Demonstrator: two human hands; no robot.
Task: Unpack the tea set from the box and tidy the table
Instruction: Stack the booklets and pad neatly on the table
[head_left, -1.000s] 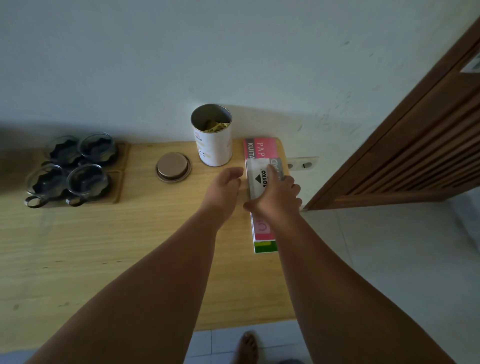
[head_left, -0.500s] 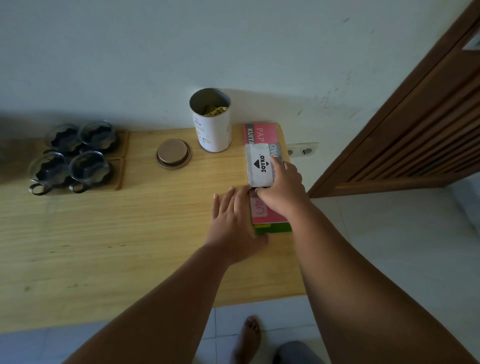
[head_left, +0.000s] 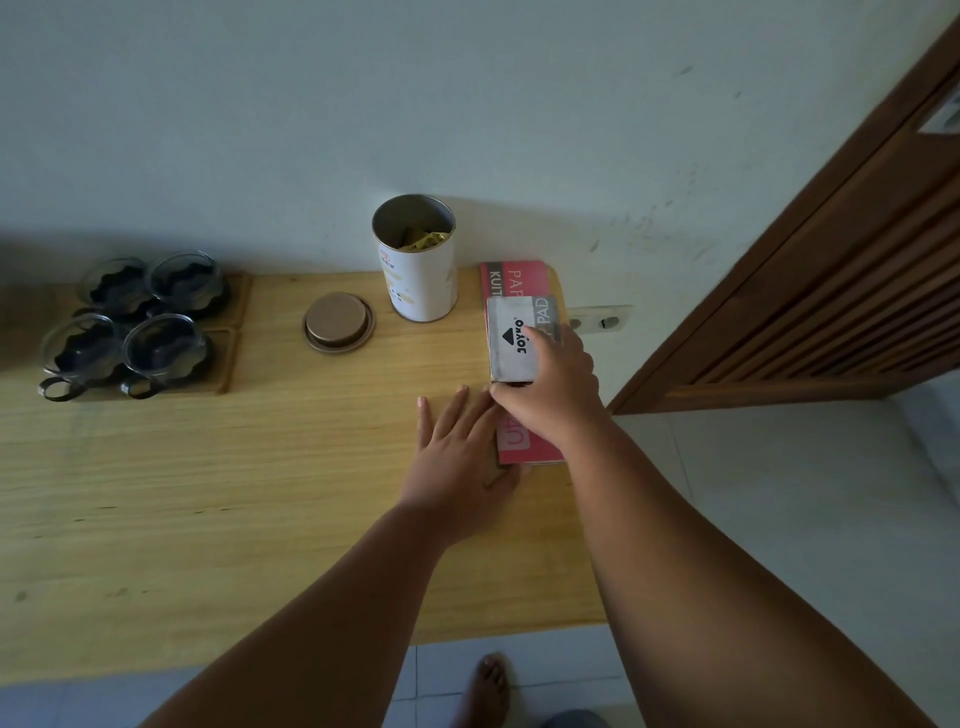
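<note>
Right of centre in the frame, the left hand (head_left: 462, 457) lies flat, fingers spread, against the near left edge of the red pad (head_left: 519, 447). Just beyond, the right hand (head_left: 550, 389) grips the grey box (head_left: 511, 338) atop the pad, whose long axis runs toward the wall.

Bearing on the wooden table (head_left: 218, 499): trays (head_left: 231, 332) carrying glass cups (head_left: 161, 345) at the far left, a round lid (head_left: 338, 323) lying flat, an open tin (head_left: 418, 260) standing upright, a pink pad (head_left: 514, 275) lying at the right edge.
</note>
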